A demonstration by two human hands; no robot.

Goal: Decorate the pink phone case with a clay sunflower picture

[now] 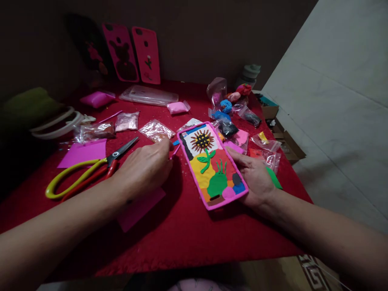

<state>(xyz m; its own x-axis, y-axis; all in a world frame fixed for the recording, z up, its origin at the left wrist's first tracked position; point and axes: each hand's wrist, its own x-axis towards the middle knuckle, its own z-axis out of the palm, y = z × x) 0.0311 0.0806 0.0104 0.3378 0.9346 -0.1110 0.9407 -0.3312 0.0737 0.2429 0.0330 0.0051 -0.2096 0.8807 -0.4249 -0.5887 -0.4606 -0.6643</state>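
The right hand (254, 176) holds a decorated phone case (216, 167), rimmed in pink and bearing a sunflower, above the middle of a red-covered desk (188, 242). The left hand (148, 167), apart from the right, pinches a thin pink tool (175, 151) just beside the case's left edge. Scissors (113, 155) with yellow and red handles lie near the left forearm. Two pink cases (121, 52) (147, 55) stand upright at the desk's far edge, and bagged clay (228, 128) sits beyond the right hand.
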